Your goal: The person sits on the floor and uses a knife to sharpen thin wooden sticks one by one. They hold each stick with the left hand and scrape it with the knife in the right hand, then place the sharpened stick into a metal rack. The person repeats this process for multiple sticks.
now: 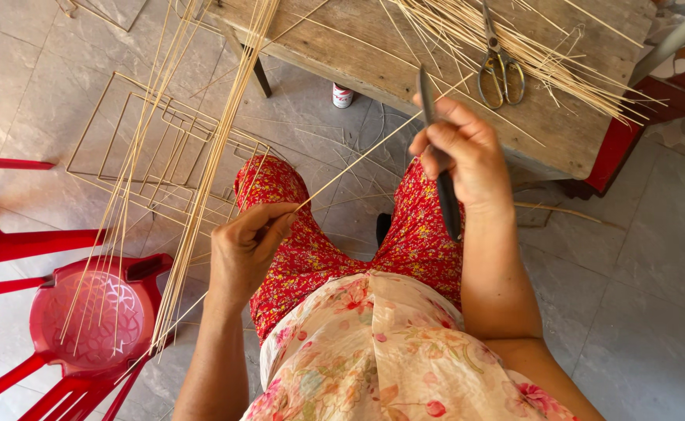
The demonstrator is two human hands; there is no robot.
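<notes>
My left hand [247, 245] pinches the near end of a thin bamboo stick [358, 160] above my lap. The stick slants up to the right, toward my right hand [461, 156]. That hand grips a dark knife [437, 168], its blade pointing up and meeting the stick near the table edge. I sit in red flowered trousers and a pale flowered top.
A wooden table [405, 54] ahead carries loose bamboo sticks [529, 54] and scissors [500, 72]. A long bundle of sticks [202, 171] leans over a red plastic stool [93, 312] at left. Square bamboo frames [155, 148] lie on the tiled floor. A small can [343, 96] stands under the table.
</notes>
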